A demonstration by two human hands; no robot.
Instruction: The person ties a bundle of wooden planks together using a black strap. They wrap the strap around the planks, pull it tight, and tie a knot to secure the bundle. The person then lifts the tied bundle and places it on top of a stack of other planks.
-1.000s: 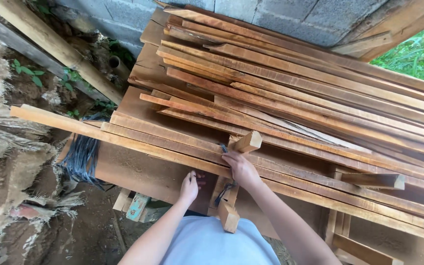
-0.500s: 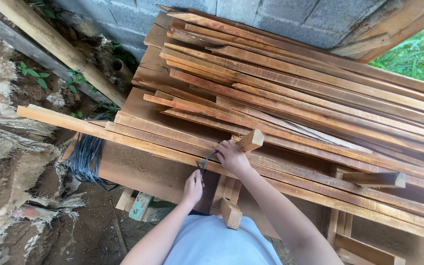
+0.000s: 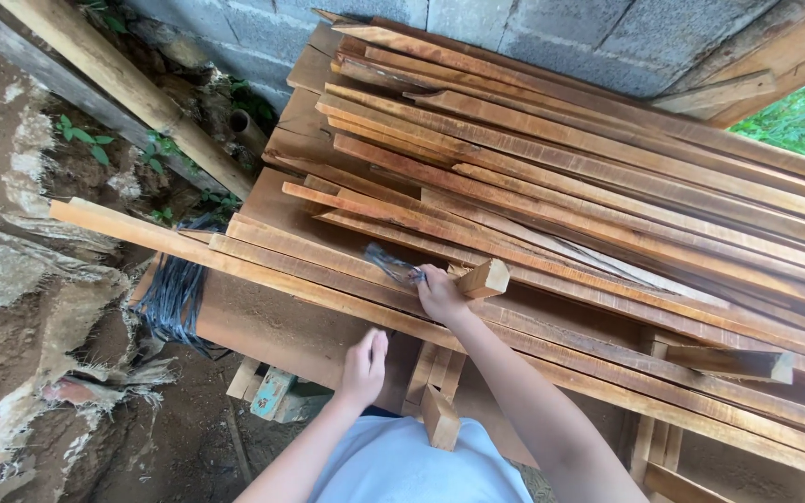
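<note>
Your right hand (image 3: 442, 293) rests on the stack of long wooden planks (image 3: 607, 214), fingers clenched around a small dark tool (image 3: 393, 265) whose kind cannot be told; a short wood block (image 3: 484, 278) lies just beside it. Your left hand (image 3: 365, 365), fingers loosely extended and holding nothing, touches the front edge of the workbench (image 3: 263, 321), near a bundle of dark wire (image 3: 174, 298)

Open air above the stacked planks (image 3: 607, 186). Passage blocked behind by the block wall (image 3: 514, 37), to the left by a leaning post (image 3: 132, 93); wood block (image 3: 484, 278) jutting just beside right hand (image 3: 440, 296).
</note>
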